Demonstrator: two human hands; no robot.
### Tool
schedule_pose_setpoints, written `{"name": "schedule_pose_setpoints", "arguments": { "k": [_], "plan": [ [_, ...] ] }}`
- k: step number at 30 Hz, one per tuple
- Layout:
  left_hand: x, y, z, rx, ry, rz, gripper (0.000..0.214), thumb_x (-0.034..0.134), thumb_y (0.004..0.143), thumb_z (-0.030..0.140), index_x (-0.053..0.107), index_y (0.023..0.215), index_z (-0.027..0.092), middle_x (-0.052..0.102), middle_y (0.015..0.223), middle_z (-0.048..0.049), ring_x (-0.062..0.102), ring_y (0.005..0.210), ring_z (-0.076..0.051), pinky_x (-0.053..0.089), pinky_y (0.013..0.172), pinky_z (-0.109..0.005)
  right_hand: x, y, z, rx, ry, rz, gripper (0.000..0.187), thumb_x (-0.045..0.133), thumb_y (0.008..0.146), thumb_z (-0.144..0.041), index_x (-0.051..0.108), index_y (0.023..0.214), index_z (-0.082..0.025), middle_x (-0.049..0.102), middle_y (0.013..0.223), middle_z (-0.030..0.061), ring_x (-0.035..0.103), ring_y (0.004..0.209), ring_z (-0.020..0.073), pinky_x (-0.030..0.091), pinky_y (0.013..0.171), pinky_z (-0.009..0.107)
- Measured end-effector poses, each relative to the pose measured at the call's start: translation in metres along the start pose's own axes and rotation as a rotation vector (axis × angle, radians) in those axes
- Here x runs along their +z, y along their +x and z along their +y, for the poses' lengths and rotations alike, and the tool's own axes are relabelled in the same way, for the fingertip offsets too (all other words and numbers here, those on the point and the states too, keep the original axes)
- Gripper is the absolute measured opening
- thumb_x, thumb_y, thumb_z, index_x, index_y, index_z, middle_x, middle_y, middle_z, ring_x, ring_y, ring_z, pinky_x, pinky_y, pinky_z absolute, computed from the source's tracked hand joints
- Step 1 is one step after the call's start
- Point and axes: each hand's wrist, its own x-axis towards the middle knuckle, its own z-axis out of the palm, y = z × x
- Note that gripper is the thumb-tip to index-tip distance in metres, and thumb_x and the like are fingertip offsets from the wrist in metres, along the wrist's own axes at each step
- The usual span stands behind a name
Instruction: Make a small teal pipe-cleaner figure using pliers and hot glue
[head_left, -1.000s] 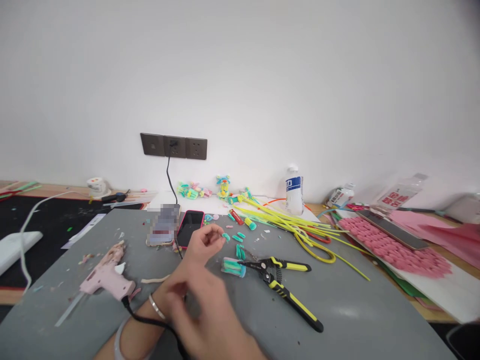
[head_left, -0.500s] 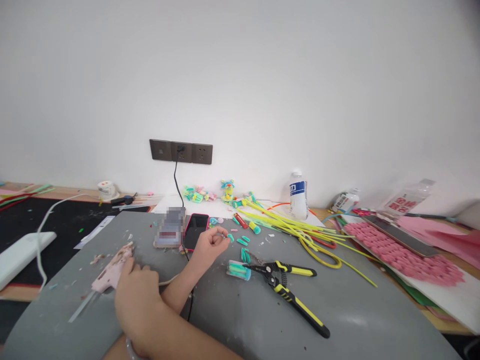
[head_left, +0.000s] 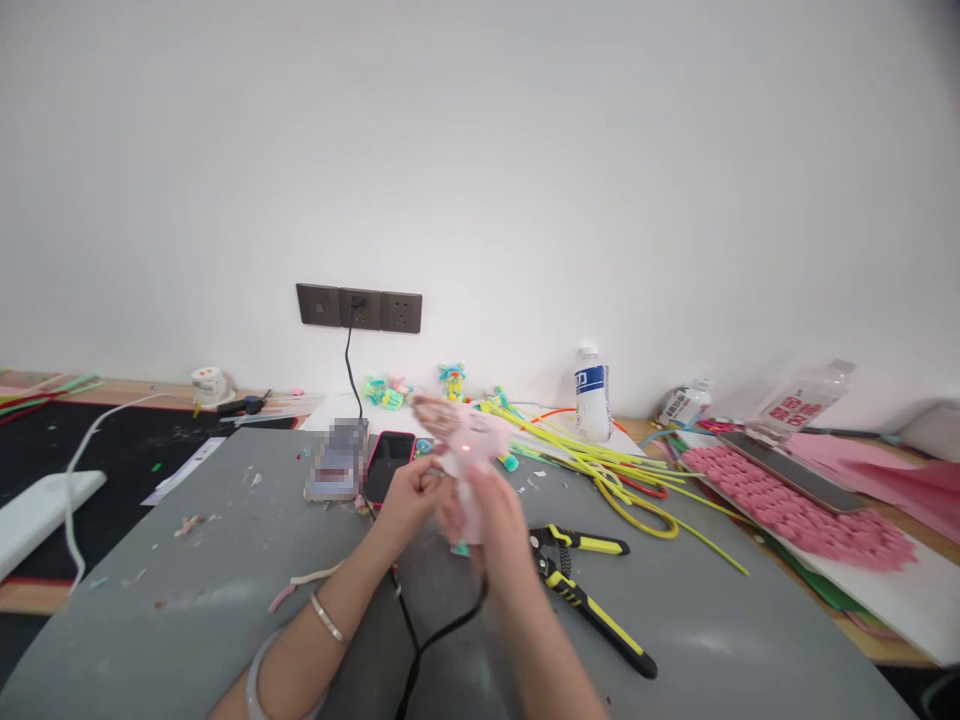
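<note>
My right hand [head_left: 499, 510] is wrapped around the handle of a pink glue gun [head_left: 480, 438], blurred by motion. A small red light glows on its body, its stained front end points up and left, and a black cord [head_left: 454, 625] runs down from the handle. Close beside the gun, my left hand [head_left: 412, 495] has its fingers pinched together; what they hold is hidden behind the gun. Black-and-yellow wire-stripper pliers [head_left: 592, 590] lie open on the grey mat [head_left: 720, 620] to the right, their jaws partly covered by my right hand.
Two phones, one grey [head_left: 337, 460] and one pink-edged [head_left: 390, 465], lie left of my hands. Yellow pipe cleaners [head_left: 600, 455] spread rightward below a water bottle [head_left: 592, 395]. Small colourful figures [head_left: 451, 380] stand by the wall. A pink braided piece [head_left: 802, 510] lies far right.
My right hand has lifted the glue gun from the mat's left side and brought it to the middle, beside my left hand. My left hand has shifted slightly left and down.
</note>
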Motion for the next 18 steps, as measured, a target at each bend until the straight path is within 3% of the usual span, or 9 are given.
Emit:
{"name": "schedule_pose_setpoints", "arguments": {
  "k": [4,7,12,18],
  "plan": [
    [-0.001,-0.002,0.002,-0.049,-0.095,-0.021,0.037,0.076,0.071,0.05,0.062,0.079,0.017,0.02,0.048,0.0128,0.016,0.044,-0.006,0.018,0.045,-0.02,-0.067,-0.023,-0.019,0.131,0.142,0.11,0.046,0.055,0.088,-0.06,0.064,0.097,-0.016,0.036,0.045,-0.0096,0.026,0.032,0.0059,0.02,0.036,0.019],
    [-0.002,-0.003,0.005,-0.057,-0.133,-0.013,0.037,0.077,0.069,0.05,0.062,0.079,0.017,0.02,0.048,0.0128,0.017,0.045,-0.006,0.018,0.047,-0.02,-0.09,-0.043,-0.013,0.2,0.177,0.118,0.049,0.054,0.085,-0.066,0.065,0.09,-0.018,0.03,0.04,-0.0113,0.018,0.028,0.0053,0.015,0.033,0.019],
    [-0.003,-0.004,0.008,-0.052,-0.133,-0.013,0.036,0.078,0.068,0.048,0.062,0.078,0.017,0.019,0.047,0.0129,0.015,0.046,-0.006,0.018,0.047,-0.021,-0.087,-0.062,0.002,0.277,0.178,0.083,0.049,0.054,0.086,-0.066,0.06,0.088,-0.018,0.032,0.039,-0.011,0.018,0.028,0.0051,0.016,0.032,0.018],
    [-0.004,-0.004,0.008,-0.04,-0.111,-0.044,0.034,0.076,0.071,0.047,0.061,0.079,0.017,0.019,0.048,0.013,0.014,0.046,-0.006,0.017,0.047,-0.02,-0.075,-0.062,-0.002,0.282,0.18,0.042,0.048,0.054,0.088,-0.063,0.059,0.09,-0.016,0.036,0.041,-0.0105,0.02,0.03,0.0043,0.018,0.034,0.017]
  ]
}}
